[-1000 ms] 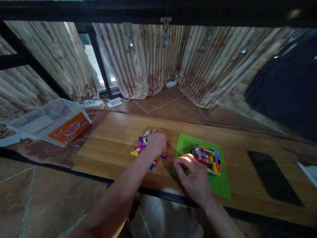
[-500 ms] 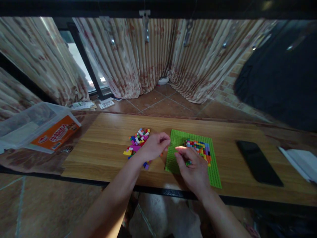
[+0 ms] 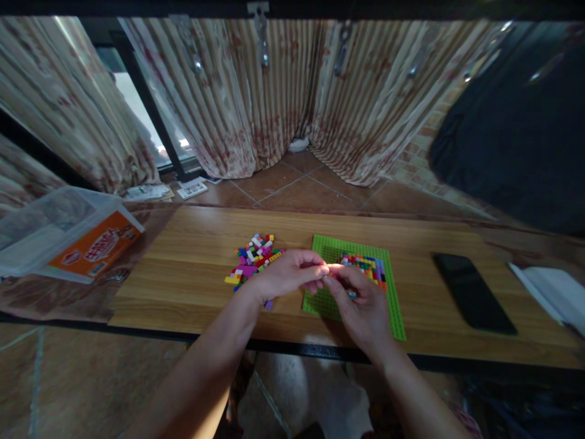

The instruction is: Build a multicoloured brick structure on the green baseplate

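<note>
Over the left part of a green studded baseplate point(image 3: 326, 244), the fingertips of both my hands meet in a pinch. My left hand point(image 3: 290, 272) comes in from the pile side, its thumb and fingers pressed together. Opposite it, my right hand point(image 3: 363, 305) is closed the same way. Whatever small piece sits between the fingertips is too covered to make out. Multicoloured toy bricks point(image 3: 361, 262) are set in a block on the baseplate, partly behind my right hand. A loose pile of bricks point(image 3: 249, 268) lies on the table left of the baseplate, partly behind my left hand.
A black phone point(image 3: 473, 292) lies on the wooden table point(image 3: 183, 268) to the right, with a white sheet-like item point(image 3: 543, 292) beyond it. At the far left stands a clear plastic box point(image 3: 68, 235) with an orange label. Striped curtains hang behind.
My left hand has moved right until its fingertips meet those of my right hand. A gap stood between them before. The view has shifted slightly.
</note>
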Motion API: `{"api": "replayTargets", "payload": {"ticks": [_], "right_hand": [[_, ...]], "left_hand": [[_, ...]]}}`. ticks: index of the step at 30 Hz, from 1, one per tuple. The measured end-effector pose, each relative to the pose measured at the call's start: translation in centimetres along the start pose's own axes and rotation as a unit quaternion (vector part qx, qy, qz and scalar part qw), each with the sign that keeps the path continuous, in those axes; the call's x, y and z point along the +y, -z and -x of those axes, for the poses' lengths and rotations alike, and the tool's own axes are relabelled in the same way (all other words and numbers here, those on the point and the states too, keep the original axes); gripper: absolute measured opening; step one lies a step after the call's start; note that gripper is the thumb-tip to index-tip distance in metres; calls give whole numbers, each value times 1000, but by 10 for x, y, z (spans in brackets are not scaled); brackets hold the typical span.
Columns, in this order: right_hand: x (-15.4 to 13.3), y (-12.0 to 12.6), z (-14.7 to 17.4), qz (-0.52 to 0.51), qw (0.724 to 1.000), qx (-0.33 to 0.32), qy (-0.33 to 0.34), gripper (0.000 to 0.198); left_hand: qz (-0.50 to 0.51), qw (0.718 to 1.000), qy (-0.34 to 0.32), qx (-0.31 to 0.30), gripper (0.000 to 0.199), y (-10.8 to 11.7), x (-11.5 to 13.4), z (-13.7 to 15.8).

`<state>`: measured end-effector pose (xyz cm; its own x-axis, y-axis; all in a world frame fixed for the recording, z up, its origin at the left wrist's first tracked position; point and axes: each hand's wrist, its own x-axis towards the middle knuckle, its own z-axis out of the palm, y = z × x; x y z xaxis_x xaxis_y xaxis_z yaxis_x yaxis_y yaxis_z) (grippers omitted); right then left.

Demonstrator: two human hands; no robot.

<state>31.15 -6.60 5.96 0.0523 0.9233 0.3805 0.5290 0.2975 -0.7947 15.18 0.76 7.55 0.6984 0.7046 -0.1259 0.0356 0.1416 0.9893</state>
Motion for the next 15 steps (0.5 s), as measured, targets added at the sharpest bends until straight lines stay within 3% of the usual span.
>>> {"api": "replayTargets", "payload": {"ticks": [10,15], "right_hand": [[8,15,9,1,1000,-3,-4,15],[18,46,10,22,998,30,-41,15]], "left_hand": [[4,1000,-4,14,24,-16,-1,-8],[-5,1000,-16,9,26,-22,-5,-12]]}}
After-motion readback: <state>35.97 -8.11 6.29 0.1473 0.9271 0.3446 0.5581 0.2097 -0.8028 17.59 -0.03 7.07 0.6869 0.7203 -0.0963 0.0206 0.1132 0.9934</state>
